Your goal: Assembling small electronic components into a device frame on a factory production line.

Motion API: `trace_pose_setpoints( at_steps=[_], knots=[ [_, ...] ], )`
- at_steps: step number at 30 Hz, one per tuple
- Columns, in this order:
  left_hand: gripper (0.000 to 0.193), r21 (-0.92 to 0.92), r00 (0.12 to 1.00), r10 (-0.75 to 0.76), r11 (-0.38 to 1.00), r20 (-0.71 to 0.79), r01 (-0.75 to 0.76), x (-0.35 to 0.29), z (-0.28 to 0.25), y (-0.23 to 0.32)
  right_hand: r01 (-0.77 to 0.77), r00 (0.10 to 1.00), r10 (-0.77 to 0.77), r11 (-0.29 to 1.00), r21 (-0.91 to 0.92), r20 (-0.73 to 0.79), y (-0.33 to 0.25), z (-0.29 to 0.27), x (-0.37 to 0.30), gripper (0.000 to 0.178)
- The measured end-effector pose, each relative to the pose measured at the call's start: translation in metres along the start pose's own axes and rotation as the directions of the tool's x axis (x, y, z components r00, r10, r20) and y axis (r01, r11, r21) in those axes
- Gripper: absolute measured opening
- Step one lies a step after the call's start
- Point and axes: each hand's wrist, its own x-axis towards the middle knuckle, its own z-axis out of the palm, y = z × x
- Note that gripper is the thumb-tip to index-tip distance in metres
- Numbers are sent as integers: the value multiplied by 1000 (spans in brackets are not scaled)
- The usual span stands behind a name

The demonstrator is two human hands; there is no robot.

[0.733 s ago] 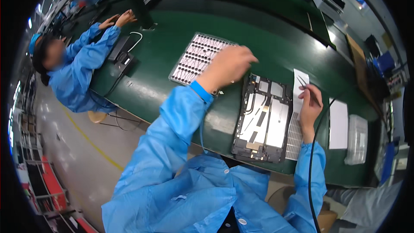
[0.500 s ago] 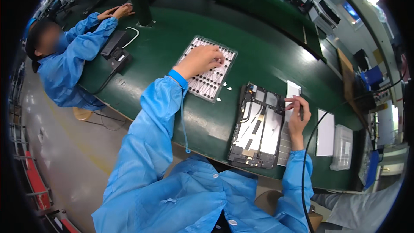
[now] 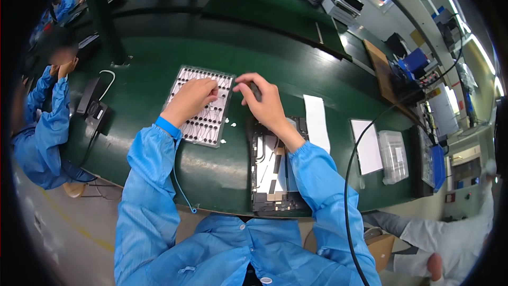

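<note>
My left hand (image 3: 193,99), a blue band round its wrist, rests over a clear tray (image 3: 222,119) with rows of small black round parts on thin wires. Its fingers are curled in a pinch; whatever is between them is too small to make out. Just right of the tray, my right hand (image 3: 264,100) hovers with thumb and forefinger bent toward it. Something dark sits within its curled fingers, its kind unclear. Beneath my right forearm lies an opened tablet-like device (image 3: 267,172), with silver panels and a black frame, partly covered by the sleeve.
White scraps (image 3: 227,121) lie beside the tray. Right of the device are a white strip (image 3: 316,122), a white sheet (image 3: 366,145) and a clear plastic box (image 3: 393,156). A black cable (image 3: 347,201) hangs across the right side. A co-worker (image 3: 39,127) sits at left near a black adapter (image 3: 95,114).
My right hand has moved left from beside the device to the tray's right edge. My left hand stays over the tray. The view has swung right, and the co-worker's hands are now raised.
</note>
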Motion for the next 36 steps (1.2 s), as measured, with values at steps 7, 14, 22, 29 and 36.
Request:
trace_pose_setpoints(
  at_steps=[7, 14, 22, 29, 36],
  knots=[
    [19, -341, 970, -162, 935, -183, 92, 2, -1, 15, 89, 991, -120, 922, -378, -59, 18, 23, 7, 19],
    [16, -436, 933, -209, 898, -294, 64, 0, 8, 24, 227, 973, -207, 805, -549, 98, 19, 31, 7, 15],
    [14, -346, 937, -135, 938, -322, 17, -1, 7, 39, 243, 962, -269, 789, -565, 39, 19, 25, 3, 8],
    [12, -329, 940, -115, 944, -322, 3, -2, 9, 38, 280, 946, -321, 759, -588, 37, 17, 23, 2, 7],
    [11, -329, 936, -146, 944, -321, 34, -4, 4, 46, 323, 932, -353, 704, -633, 83, 17, 23, 2, 8]
  ],
)
